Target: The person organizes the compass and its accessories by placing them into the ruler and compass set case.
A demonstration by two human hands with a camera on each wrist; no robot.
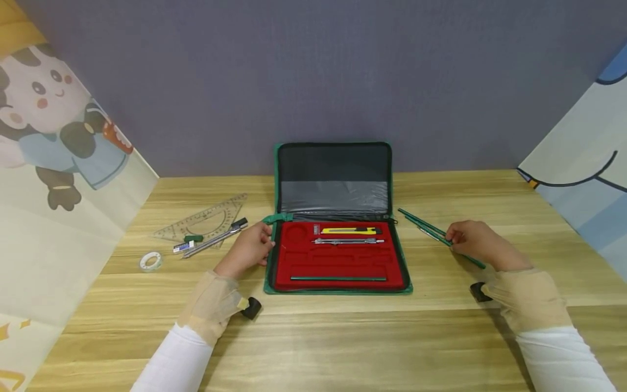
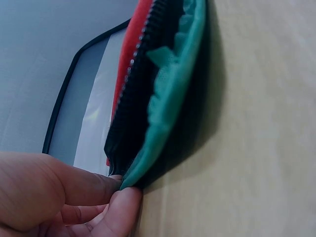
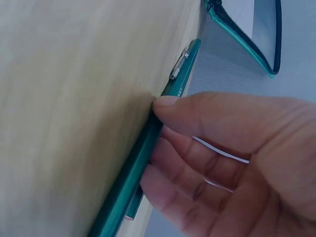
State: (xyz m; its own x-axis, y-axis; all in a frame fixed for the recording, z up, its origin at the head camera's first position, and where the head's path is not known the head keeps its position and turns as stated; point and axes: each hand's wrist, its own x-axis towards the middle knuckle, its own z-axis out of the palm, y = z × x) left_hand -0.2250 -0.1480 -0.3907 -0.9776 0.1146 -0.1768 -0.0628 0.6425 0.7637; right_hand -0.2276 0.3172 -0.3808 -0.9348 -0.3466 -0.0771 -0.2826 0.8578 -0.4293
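A green zip case (image 1: 338,292) lies unfolded, its lid upright and its red insert (image 1: 338,267) facing up. With thumb and fingers, my left hand (image 1: 249,245) pinches the case's left edge; the left wrist view shows the green trim (image 2: 165,118) and black zip there. My right hand (image 1: 477,243) pinches a green pen (image 3: 133,170) with a metal clip at the right of the case. Another green stick (image 3: 132,207) lies partly hidden behind it. In the insert are a yellow utility knife (image 1: 349,231), a silver compass (image 1: 348,240) and a green pencil (image 1: 338,279).
At left on the wooden table lie a clear set square (image 1: 171,228), a large metal compass (image 1: 213,242), a small green item (image 1: 193,238), an eraser (image 1: 183,247) and a white tape roll (image 1: 143,262). A grey partition (image 1: 333,81) stands behind.
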